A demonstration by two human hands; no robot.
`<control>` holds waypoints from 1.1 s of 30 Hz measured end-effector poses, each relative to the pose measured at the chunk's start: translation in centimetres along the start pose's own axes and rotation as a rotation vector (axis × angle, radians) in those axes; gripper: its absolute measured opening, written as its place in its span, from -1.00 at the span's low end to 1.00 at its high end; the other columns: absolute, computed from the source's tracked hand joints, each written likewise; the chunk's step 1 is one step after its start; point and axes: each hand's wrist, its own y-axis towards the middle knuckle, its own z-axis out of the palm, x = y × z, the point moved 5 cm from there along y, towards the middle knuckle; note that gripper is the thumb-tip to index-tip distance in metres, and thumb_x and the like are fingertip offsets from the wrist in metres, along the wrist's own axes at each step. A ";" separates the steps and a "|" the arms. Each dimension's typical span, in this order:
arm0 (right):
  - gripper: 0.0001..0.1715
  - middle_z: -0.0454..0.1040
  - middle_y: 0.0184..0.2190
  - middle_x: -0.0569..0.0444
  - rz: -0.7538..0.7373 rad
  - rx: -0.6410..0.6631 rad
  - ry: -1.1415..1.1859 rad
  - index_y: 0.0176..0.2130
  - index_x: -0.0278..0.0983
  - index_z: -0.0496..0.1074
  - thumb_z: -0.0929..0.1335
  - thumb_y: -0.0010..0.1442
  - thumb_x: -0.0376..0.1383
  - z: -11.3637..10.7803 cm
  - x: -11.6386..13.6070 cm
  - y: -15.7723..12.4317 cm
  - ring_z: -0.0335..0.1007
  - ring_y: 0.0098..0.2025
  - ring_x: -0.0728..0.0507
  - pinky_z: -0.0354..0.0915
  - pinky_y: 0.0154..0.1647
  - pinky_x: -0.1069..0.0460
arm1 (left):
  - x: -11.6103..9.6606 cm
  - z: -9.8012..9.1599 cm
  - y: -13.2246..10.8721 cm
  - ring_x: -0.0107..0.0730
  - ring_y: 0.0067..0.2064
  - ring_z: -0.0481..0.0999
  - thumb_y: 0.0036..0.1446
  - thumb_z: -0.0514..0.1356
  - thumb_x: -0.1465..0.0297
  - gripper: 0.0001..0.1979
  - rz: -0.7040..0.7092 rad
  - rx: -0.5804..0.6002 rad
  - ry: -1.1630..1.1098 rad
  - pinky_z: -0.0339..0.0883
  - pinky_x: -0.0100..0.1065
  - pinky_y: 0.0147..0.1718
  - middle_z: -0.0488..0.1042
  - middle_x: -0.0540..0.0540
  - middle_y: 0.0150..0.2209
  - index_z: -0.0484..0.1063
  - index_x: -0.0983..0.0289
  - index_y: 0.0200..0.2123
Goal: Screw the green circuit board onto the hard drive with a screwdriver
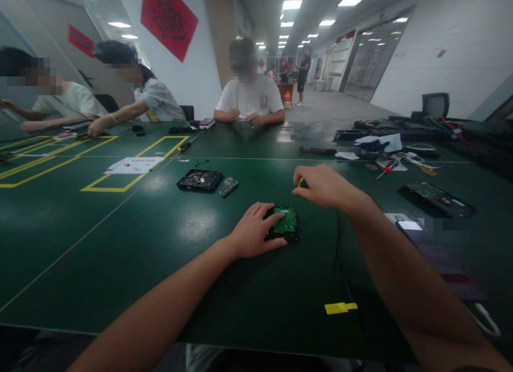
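A hard drive (287, 230) lies on the green table with its green circuit board facing up. My left hand (256, 230) rests across the drive's left side, its fingers spread and one fingertip on the board. Above the drive's far right corner, my right hand (318, 186) is closed around a screwdriver (303, 184) with a yellow and black handle. The thin shaft points down toward the drive's edge; whether its tip sits in a screw is too small to tell. Beyond my left hand are an opened black casing (199, 180) and a small circuit board (228, 187).
On the right lie a black device (437, 199), a red-handled screwdriver (387, 169) and cables. A yellow tag (340, 308) is near the front edge. Yellow tape (94, 189) and white paper (134, 165) are at left. Several people sit around the table, one opposite me (249, 97).
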 end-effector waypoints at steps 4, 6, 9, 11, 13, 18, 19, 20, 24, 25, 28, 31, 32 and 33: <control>-0.65 0.64 -0.06 -0.04 -0.121 -0.022 0.100 0.02 -0.21 0.46 0.46 0.22 -0.30 0.0 0.2 0.1 0.57 -0.04 -0.25 0.33 -0.06 -0.06 | 0.0 -0.1 0.0 0.21 0.39 0.24 0.28 0.26 -0.12 -0.23 0.003 -0.001 -0.005 0.13 0.22 0.38 0.23 0.29 0.39 0.28 0.12 0.42; -0.63 0.63 -0.05 -0.06 -0.140 -0.024 0.117 0.04 -0.23 0.43 0.44 0.23 -0.29 0.1 0.4 0.1 0.57 -0.03 -0.26 0.32 -0.05 -0.06 | 0.0 0.0 0.0 0.21 0.39 0.24 0.28 0.26 -0.12 -0.22 0.001 -0.001 -0.001 0.12 0.22 0.38 0.22 0.29 0.40 0.27 0.11 0.42; -0.67 0.63 -0.09 -0.09 -0.121 -0.041 0.116 0.03 -0.25 0.42 0.40 0.30 -0.21 0.0 0.7 0.1 0.56 -0.07 -0.29 0.30 -0.09 -0.08 | 0.2 0.1 -0.1 0.20 0.39 0.24 0.29 0.25 -0.13 -0.22 0.001 0.000 0.011 0.12 0.22 0.38 0.22 0.29 0.40 0.26 0.11 0.42; -0.74 0.63 -0.11 -0.09 -0.125 -0.046 0.127 0.00 -0.24 0.42 0.35 0.35 -0.21 0.0 0.9 0.0 0.55 -0.11 -0.27 0.29 -0.10 -0.07 | 0.2 0.1 -0.1 0.20 0.39 0.24 0.29 0.24 -0.13 -0.23 0.004 0.001 0.017 0.12 0.22 0.38 0.22 0.29 0.40 0.27 0.11 0.42; -0.79 0.62 -0.11 -0.08 -0.149 -0.048 0.164 -0.02 -0.24 0.41 0.32 0.37 -0.23 0.1 1.0 0.1 0.54 -0.11 -0.25 0.29 -0.10 -0.07 | 0.2 0.1 -0.1 0.20 0.38 0.24 0.29 0.24 -0.13 -0.23 0.007 0.002 0.022 0.14 0.22 0.37 0.21 0.29 0.40 0.27 0.11 0.42; -0.83 0.59 -0.17 -0.04 -0.224 -0.156 0.367 -0.07 -0.22 0.38 0.37 0.33 -0.26 1.0 0.9 1.1 0.52 -0.15 -0.22 0.31 -0.10 -0.09 | 0.1 0.2 0.0 0.19 0.38 0.25 0.30 0.24 -0.13 -0.23 0.007 0.002 0.026 0.17 0.20 0.36 0.22 0.29 0.39 0.27 0.13 0.41; -0.82 0.59 -0.18 -0.03 -0.226 -0.194 0.425 -0.07 -0.21 0.38 0.38 0.31 -0.28 1.3 0.7 1.3 0.52 -0.16 -0.22 0.32 -0.09 -0.10 | 0.1 0.2 0.0 0.19 0.37 0.25 0.29 0.24 -0.13 -0.23 0.006 0.002 0.025 0.17 0.20 0.36 0.22 0.29 0.39 0.27 0.12 0.41; -0.81 0.59 -0.17 -0.02 -0.226 -0.226 0.493 -0.07 -0.21 0.39 0.39 0.30 -0.29 1.6 0.7 1.6 0.52 -0.15 -0.21 0.32 -0.09 -0.10 | 0.2 0.2 0.0 0.19 0.37 0.25 0.29 0.25 -0.13 -0.23 0.005 0.002 0.024 0.16 0.20 0.36 0.22 0.28 0.39 0.27 0.12 0.42; -0.83 0.58 -0.30 0.06 -0.217 -0.250 0.919 -0.11 -0.19 0.37 0.41 0.31 -0.24 3.5 1.0 2.7 0.53 -0.27 -0.14 0.34 -0.25 -0.04 | 0.1 0.1 0.0 0.20 0.38 0.24 0.28 0.27 -0.12 -0.23 0.013 -0.008 0.021 0.15 0.19 0.37 0.22 0.29 0.39 0.28 0.13 0.41; -0.82 0.55 -0.37 0.11 -0.204 -0.244 1.024 -0.14 -0.18 0.37 0.42 0.31 -0.20 4.1 1.2 3.0 0.50 -0.34 -0.11 0.32 -0.32 -0.01 | 0.1 0.0 0.0 0.20 0.38 0.24 0.28 0.27 -0.12 -0.23 0.015 -0.009 0.021 0.15 0.19 0.37 0.22 0.30 0.39 0.29 0.14 0.40; -0.62 0.34 -0.57 0.26 -0.110 -0.376 1.350 -0.24 -0.16 0.35 0.42 0.32 0.06 5.5 1.1 3.7 0.24 -0.57 0.00 0.14 -0.53 0.06 | 0.0 0.0 0.0 0.19 0.36 0.26 0.28 0.26 -0.12 -0.23 0.016 -0.011 0.019 0.18 0.19 0.36 0.24 0.30 0.38 0.29 0.14 0.40; -0.53 0.23 -0.63 0.29 -0.060 -0.443 1.654 -0.30 -0.17 0.34 0.35 0.33 0.16 6.6 0.8 4.3 0.07 -0.65 0.04 -0.04 -0.63 0.07 | 0.0 0.0 0.1 0.19 0.36 0.26 0.28 0.25 -0.13 -0.24 0.012 -0.013 0.023 0.17 0.20 0.36 0.23 0.29 0.38 0.30 0.14 0.40; -0.57 0.23 -0.64 0.29 -0.059 -0.449 1.715 -0.30 -0.17 0.34 0.35 0.33 0.12 6.7 0.7 4.4 0.05 -0.67 0.04 -0.07 -0.65 0.07 | 0.0 0.0 0.1 0.19 0.37 0.26 0.28 0.25 -0.13 -0.23 0.010 -0.012 0.024 0.16 0.19 0.37 0.23 0.30 0.39 0.30 0.14 0.40; -0.62 0.24 -0.65 0.29 -0.062 -0.452 1.758 -0.30 -0.16 0.34 0.37 0.32 0.06 6.8 0.5 4.4 0.03 -0.68 0.04 -0.09 -0.66 0.08 | 0.1 0.1 0.1 0.19 0.37 0.26 0.29 0.24 -0.14 -0.23 0.008 -0.010 0.026 0.15 0.19 0.37 0.22 0.30 0.39 0.30 0.15 0.40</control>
